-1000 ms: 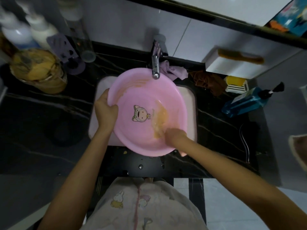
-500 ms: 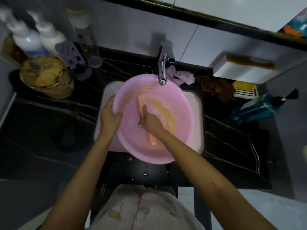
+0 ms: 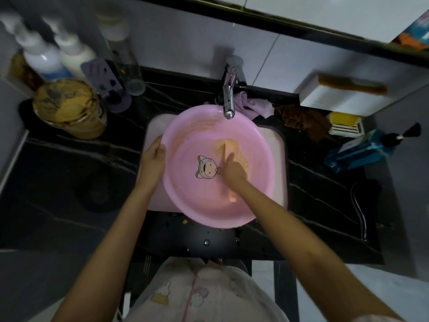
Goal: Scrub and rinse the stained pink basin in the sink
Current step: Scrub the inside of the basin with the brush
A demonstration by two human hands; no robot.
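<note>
The pink basin [image 3: 185, 140] lies tilted in the white sink [image 3: 155, 126], under the faucet [image 3: 228, 105]. A cartoon animal sticker [image 3: 205, 167] marks its bottom. Yellow-brown stain [image 3: 241, 159] smears the floor right of the sticker, and a fainter patch sits near the far rim. My left hand [image 3: 152, 159] grips the left rim, thumb inside. My right hand [image 3: 233, 170] is inside the basin and holds a long pink-orange scrubbing brush [image 3: 228, 147]; the brush's head lies on the stain and its handle end points toward me.
Black marble counter [image 3: 69, 182] surrounds the sink. A purple cloth [image 3: 254, 105] and a brown cloth [image 3: 304, 123] lie behind it. A blue pump bottle [image 3: 362, 153] lies at the right. White bottles [image 3: 44, 59] and a round tin [image 3: 67, 108] stand at the left.
My right hand swept the brush from the basin's near right rim to the left over the sticker, then back right of centre. The sticker shows again. My left hand kept its hold on the rim.
</note>
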